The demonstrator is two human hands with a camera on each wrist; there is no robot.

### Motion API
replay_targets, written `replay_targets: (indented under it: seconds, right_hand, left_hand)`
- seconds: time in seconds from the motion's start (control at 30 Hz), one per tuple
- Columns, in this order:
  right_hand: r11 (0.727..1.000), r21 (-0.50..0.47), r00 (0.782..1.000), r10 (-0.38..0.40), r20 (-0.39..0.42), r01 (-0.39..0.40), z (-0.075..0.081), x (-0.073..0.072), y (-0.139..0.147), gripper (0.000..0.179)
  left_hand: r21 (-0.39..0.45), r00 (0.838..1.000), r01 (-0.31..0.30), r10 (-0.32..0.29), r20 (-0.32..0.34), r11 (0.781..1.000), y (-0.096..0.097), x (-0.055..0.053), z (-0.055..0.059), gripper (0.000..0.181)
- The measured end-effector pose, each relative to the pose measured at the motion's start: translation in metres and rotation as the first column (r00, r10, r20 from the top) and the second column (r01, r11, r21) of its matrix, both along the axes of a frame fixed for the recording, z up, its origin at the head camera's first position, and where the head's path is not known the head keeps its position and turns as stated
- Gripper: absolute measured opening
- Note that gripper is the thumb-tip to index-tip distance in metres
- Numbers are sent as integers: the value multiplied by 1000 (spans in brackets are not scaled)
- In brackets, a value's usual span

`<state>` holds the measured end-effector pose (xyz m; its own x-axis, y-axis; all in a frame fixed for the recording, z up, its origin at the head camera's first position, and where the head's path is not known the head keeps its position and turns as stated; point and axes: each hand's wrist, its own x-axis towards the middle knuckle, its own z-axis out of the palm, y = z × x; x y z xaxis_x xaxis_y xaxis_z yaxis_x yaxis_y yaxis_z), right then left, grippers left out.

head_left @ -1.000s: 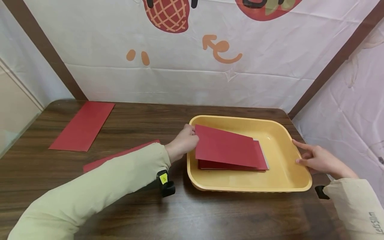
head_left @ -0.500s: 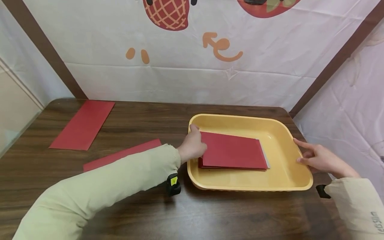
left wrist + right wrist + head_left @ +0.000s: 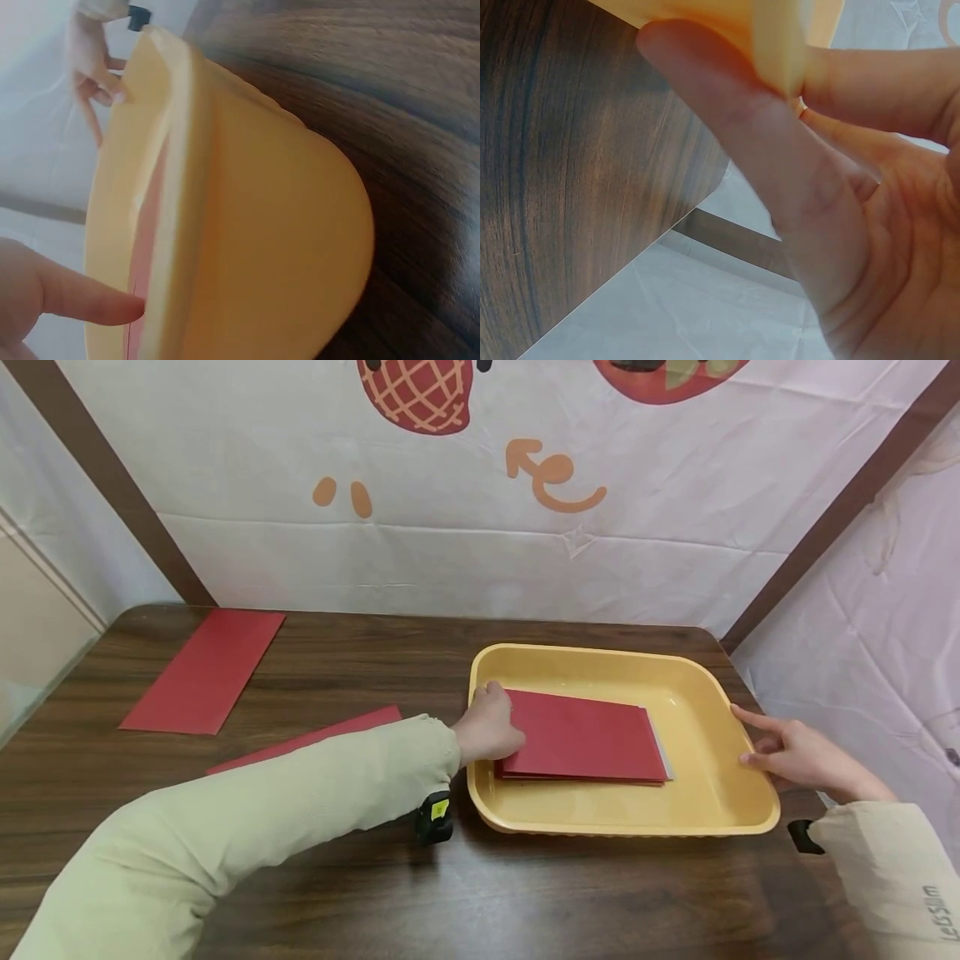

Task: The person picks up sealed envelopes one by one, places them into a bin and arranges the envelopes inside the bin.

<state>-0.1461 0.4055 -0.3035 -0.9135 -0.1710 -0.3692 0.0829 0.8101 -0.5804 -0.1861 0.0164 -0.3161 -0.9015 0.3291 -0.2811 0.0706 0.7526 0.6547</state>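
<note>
Inside yellow tub (image 3: 697,735): stack of red sheets (image 3: 585,735), long axis left to right, running right from left hand (image 3: 491,727), the nearer one; whether its fingers grip, cannot tell. Right hand (image 3: 802,760) pinches tub at right end.

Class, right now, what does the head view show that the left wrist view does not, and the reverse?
Only the head view: two loose red sheets left of the yellow tray, and orange prints on the backdrop.
Only the left wrist view: a broad side-on look at the tray's outer end wall.
Both: the tray, red sheets inside it, left hand, right hand and dark table.
</note>
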Motion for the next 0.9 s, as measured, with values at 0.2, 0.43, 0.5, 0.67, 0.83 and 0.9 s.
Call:
replay_targets:
  seconds: [0.2, 0.43, 0.5, 0.67, 0.83, 0.9]
  right_hand:
    - [1000, 4, 1000, -5, 0, 5, -2, 0, 0, 79]
    - [1000, 21, 1000, -3, -2, 3, -2, -1, -1, 79]
    - [1000, 23, 1000, -4, -1, 4, -2, -1, 0, 79]
    - [1000, 20, 1000, 5, -8, -5, -2, 0, 0, 79]
    - [1000, 17, 1000, -1, 0, 1, -3, -1, 1, 78]
    - [1000, 19, 1000, -3, 1, 3, -3, -1, 1, 78]
  left_hand:
    - [-87, 1000, 12, -10, 18, 996, 7, 5, 0, 69]
    - [-69, 1000, 2, -1, 12, 998, 9, 11, 0, 66]
    - [-70, 1000, 6, -5, 8, 997, 9, 12, 0, 64]
    - [-44, 999, 32, -32, -1, 999, 6, 12, -1, 62]
    - [91, 997, 66, -63, -42, 994, -6, 14, -4, 53]
    - [173, 996, 77, -67, -66, 982, -13, 16, -7, 49]
